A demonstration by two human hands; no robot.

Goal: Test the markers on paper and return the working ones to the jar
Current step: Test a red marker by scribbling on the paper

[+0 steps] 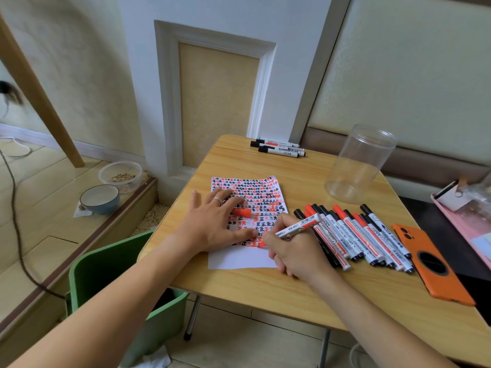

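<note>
On paper (pixel 240 257), at 6 o'clock edge: red marker (pixel 297 228) gripped by right hand (pixel 295 251), tip pressed lightly. Left hand (pixel 215 221) laid flat, fingers straight, sheet held steady. Short stroke wanted; cap (pixel 242 212) kept near.

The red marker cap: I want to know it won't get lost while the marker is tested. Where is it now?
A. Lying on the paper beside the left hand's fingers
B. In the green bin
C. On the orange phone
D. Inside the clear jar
A: the red marker cap lies loose on the paper, just by the fingers of the left hand, while the right hand writes with the uncapped red marker.
</note>
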